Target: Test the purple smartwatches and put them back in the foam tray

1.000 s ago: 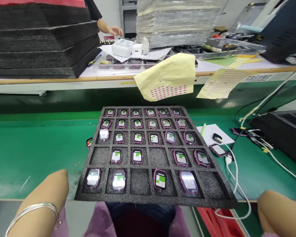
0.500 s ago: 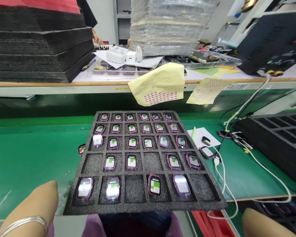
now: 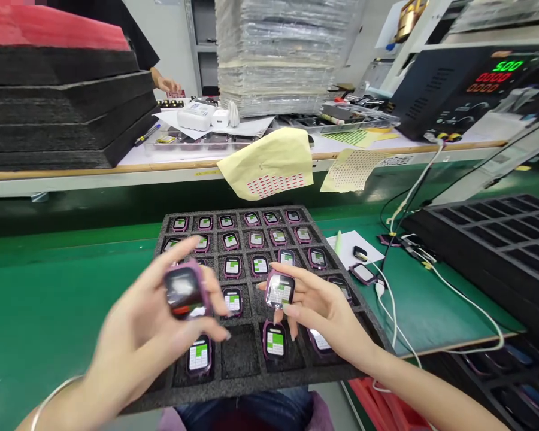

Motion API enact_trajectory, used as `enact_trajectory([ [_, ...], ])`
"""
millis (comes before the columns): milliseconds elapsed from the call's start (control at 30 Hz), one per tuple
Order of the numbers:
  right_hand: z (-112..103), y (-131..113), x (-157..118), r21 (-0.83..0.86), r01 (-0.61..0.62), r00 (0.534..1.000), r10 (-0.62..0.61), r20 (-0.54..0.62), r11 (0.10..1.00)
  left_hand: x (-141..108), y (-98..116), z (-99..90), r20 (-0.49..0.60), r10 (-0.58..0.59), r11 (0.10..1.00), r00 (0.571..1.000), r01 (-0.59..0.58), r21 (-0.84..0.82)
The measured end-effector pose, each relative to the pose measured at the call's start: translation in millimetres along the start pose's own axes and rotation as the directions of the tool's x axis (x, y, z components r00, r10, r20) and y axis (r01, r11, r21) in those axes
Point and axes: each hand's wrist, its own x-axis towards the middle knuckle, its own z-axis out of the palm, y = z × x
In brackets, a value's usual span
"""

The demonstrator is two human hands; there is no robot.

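My left hand [image 3: 139,323] is raised over the left of a black foam tray [image 3: 197,389], its fingers closed round a purple-framed smartwatch [image 3: 185,290]. That watch has a mostly dark screen with a red patch low on it, blurred by motion. Over the tray's middle right, my right hand [image 3: 323,302] pinches another smartwatch [image 3: 279,289] by its edges, its screen lit white and green. Similar strapless watches lie face up in the tray's compartments, such as one watch [image 3: 275,341] in the front row. My hands hide part of the left side.
A dark tray [image 3: 489,239] stands at the right, near white cables [image 3: 458,293] and a watch [image 3: 363,273] beside white paper. Stacked black foam [image 3: 49,114], plastic trays [image 3: 287,60] and a power supply [image 3: 471,90] fill the shelf. Another person's hand [image 3: 165,82] shows behind.
Both hands have come in from the lower edges over the tray, each with a watch. The red-screened watch beside the tray's left edge no longer shows there. The view has shifted right.
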Motion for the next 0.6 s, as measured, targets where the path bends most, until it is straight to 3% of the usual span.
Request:
enact_trajectory([
  [100,0,-1,2,-0.043,0.015,1.000,-0.016,-0.019,0.999,23,-20,12.5,0.094,-0.156,0.986,0.983,0.160,-0.037],
  [167,0,0,3,-0.084,0.025,0.998,-0.029,-0.048,0.996,30,-37,14.2,0.156,-0.199,0.978,0.968,0.206,-0.032],
  [267,-1,2,6,-0.153,0.028,0.993,-0.045,-0.109,0.988,28,-53,10.9,0.217,-0.185,0.980,0.958,0.198,-0.037],
  [433,1,2,7,-0.188,0.039,0.986,-0.069,-0.153,0.981,23,-57,6.4,0.293,-0.125,0.986,0.948,0.152,-0.071],
  [600,-1,1,5,-0.237,0.012,0.991,-0.043,-0.128,0.972,26,-56,8.0,0.266,-0.115,0.987,0.957,0.141,-0.080],
])
